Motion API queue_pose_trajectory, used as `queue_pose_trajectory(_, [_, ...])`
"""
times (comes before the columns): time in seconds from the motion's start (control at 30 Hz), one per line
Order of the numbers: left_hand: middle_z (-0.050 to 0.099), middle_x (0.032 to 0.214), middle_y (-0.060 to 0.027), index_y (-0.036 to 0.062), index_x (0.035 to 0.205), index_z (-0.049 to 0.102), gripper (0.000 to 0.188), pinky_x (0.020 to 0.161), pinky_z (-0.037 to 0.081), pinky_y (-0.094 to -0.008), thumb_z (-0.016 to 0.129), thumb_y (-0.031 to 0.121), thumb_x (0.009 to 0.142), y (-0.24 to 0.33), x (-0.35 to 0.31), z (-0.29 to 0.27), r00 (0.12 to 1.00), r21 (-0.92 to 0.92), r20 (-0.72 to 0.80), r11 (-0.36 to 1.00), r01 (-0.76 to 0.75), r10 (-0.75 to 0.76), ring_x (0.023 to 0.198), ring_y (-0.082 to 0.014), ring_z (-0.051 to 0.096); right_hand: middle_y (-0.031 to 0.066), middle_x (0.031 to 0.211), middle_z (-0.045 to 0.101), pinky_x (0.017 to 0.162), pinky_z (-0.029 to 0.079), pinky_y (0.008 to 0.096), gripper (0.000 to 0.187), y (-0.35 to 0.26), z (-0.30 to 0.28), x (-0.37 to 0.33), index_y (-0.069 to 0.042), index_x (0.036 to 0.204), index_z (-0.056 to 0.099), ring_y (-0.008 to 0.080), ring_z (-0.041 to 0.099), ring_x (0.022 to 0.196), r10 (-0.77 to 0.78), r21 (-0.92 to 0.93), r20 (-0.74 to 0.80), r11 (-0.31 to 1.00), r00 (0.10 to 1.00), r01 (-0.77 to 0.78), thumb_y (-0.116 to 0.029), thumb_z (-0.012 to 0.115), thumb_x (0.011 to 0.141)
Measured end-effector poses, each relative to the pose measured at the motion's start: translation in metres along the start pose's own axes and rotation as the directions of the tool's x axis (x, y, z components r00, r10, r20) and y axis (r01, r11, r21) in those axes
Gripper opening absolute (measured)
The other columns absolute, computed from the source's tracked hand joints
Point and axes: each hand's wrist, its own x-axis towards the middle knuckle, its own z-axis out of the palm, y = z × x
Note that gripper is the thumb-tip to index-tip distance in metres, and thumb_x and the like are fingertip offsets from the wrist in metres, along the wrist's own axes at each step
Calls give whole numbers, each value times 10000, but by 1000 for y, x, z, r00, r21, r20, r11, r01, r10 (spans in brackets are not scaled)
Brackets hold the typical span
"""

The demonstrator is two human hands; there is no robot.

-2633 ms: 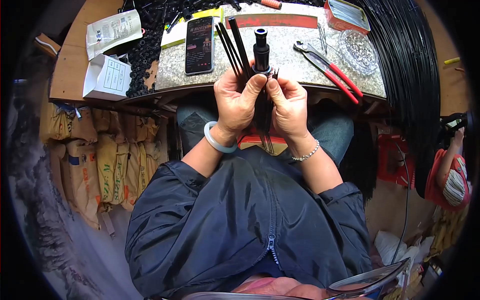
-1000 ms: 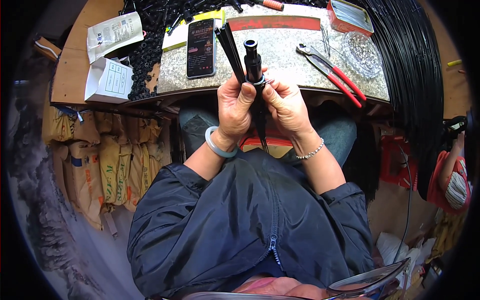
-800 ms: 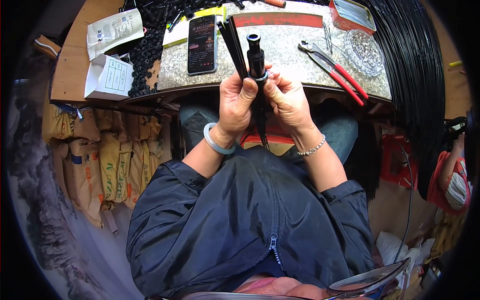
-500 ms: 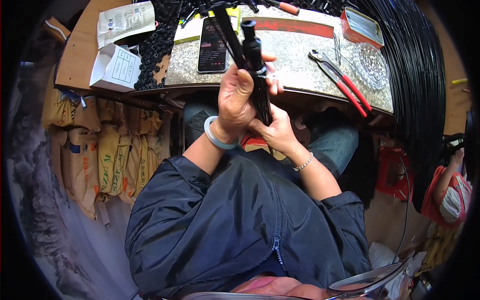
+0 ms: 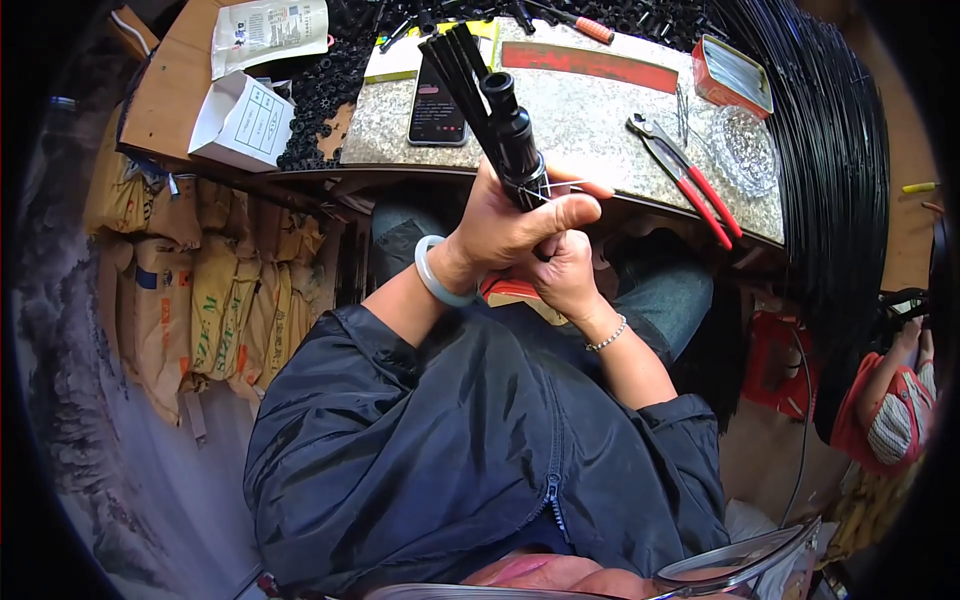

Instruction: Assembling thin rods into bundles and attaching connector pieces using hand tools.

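Observation:
My left hand (image 5: 508,228), with a pale bangle at the wrist, is wrapped around a black tubular fitting (image 5: 513,135) and several thin black rods (image 5: 463,82) that fan out beside it. A thin silvery wire (image 5: 562,187) circles the fitting's lower part, and its loose ends point right, over my left fingers. Just below, my right hand (image 5: 568,275) is closed in a fist against the lower end of the bundle. Its grip and the bundle's lower part are mostly hidden behind my left hand.
On the speckled worktop (image 5: 590,120) are red-handled pliers (image 5: 690,185), a glass dish (image 5: 742,145), a phone (image 5: 437,108) and a red tin (image 5: 733,75). A white box (image 5: 243,122) stands left. Long black rods (image 5: 835,130) hang over the right edge. A co-worker's arm (image 5: 885,385) shows far right.
The fitting and rods have tipped toward me and sunk lower. My left hand has turned, its thumb now pointing right. My right hand has closed into a fist below it.

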Motion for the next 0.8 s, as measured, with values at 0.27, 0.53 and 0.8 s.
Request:
queue_pose_trajectory(0.27, [527, 573, 42, -35, 1096, 629, 232, 376, 261, -170, 576, 106, 920, 10, 0, 16, 977, 69, -200, 996, -62, 74, 419, 2, 393, 147, 1236, 458, 887, 428, 345, 1040, -45, -36, 18, 8, 1311, 394, 229, 491, 1078, -418, -346, -170, 873, 893, 343, -674, 692, 585])
queue_pose_trajectory(0.53, [669, 1047, -135, -47, 1030, 656, 212, 709, 497, -245, 609, 15, 832, -11, 1, 15, 926, 246, -210, 933, -261, 315, 833, -81, 591, 124, 1071, 577, 878, 400, 364, 354, -108, -39, 37, -33, 1000, 632, 262, 495, 1004, -524, -651, -91, 674, 847, 348, -255, 754, 753])
queue_pose_trajectory(0.8, [678, 881, -66, -43, 1112, 628, 273, 651, 487, -216, 625, 102, 882, -18, 2, 16, 945, 248, -217, 950, -188, 243, 748, -60, 591, 80, 869, 602, 758, 388, 338, 110, -98, -35, 30, -51, 850, 608, 240, 502, 827, -489, -632, -139, 713, 861, 303, -47, 689, 776])
